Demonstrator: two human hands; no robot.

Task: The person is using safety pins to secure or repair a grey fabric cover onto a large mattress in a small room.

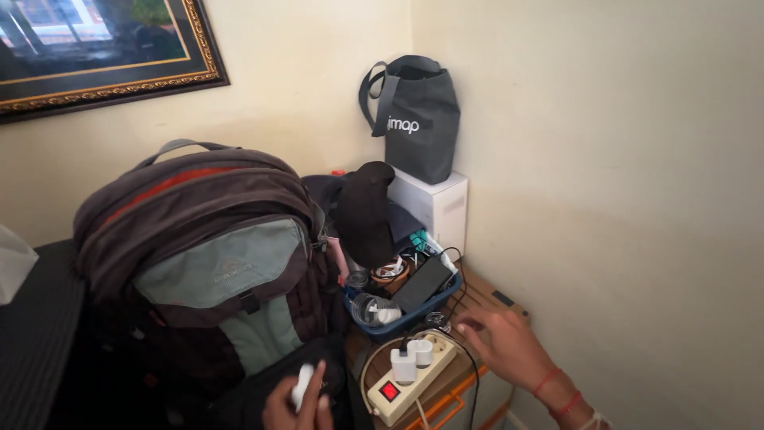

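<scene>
down in the corner, a grey tote bag [418,119] with a white printed label across its front stands on a white box [436,205] against the cream wall. below the box sits a blue plastic basket [402,321], crowded with small things: a black slab-shaped device [422,283] lying tilted across it, a clear glass jar [372,309] on its side near the front rim, a round brownish piece behind it, cables and a bit of teal. a black cap [368,211] hangs over the back of the basket. a large brown and grey-green backpack [211,263] with a red stripe leans just beside the basket on the left, a small maker's mark on its front pocket. a gold-framed picture [95,48] hangs on the wall above it.

in front of the basket, a cream power strip [410,378] with a red switch lies on a wooden surface [485,299]; two white plugs [412,354] sit in it, black cable looping round.

the right hand [505,346], red threads at the wrist, hovers just beside the strip and basket with fingers loosely spread, holding nothing. the left hand [296,406], at the bottom edge below the backpack, is closed around a small white adapter [302,384].
</scene>
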